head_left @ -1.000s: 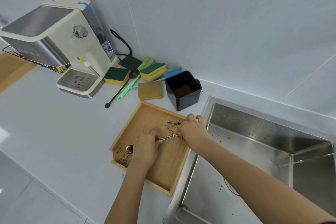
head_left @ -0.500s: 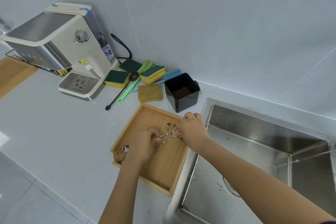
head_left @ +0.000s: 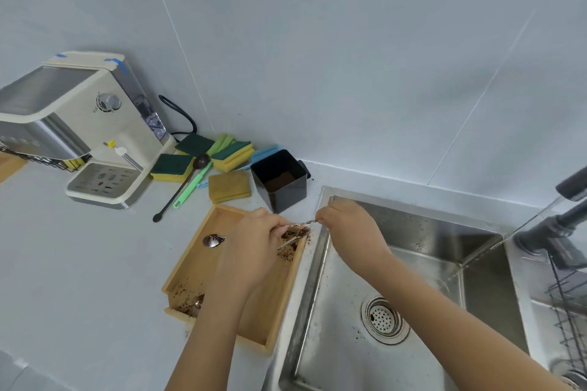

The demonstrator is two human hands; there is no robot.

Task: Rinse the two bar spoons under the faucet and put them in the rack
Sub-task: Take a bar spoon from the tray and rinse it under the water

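Observation:
Over the wooden tray [head_left: 186,261], my left hand [head_left: 254,252] is closed around two steel bar spoons with twisted handles. The upper bar spoon [head_left: 213,240] shows its bowl left of my fist, dirty with coffee grounds. My right hand [head_left: 351,228] pinches the far end of its handle at the sink's left edge. The second bar spoon [head_left: 288,242] pokes out under it, and its bowl seems to lie in the grounds at the tray's near corner. The dark faucet [head_left: 570,216] and a wire rack [head_left: 568,295] are at the far right.
The steel sink [head_left: 413,228] with its drain [head_left: 382,319] lies right of the tray, flecked with grounds. Behind the tray stand a black container [head_left: 281,197], several sponges [head_left: 229,185], a long black spoon [head_left: 182,187] and a coffee machine [head_left: 95,124].
Both hands have lifted the upper spoon off the tray and shifted right; my right hand now sits at the sink's edge. The view has swung right, showing the faucet and rack.

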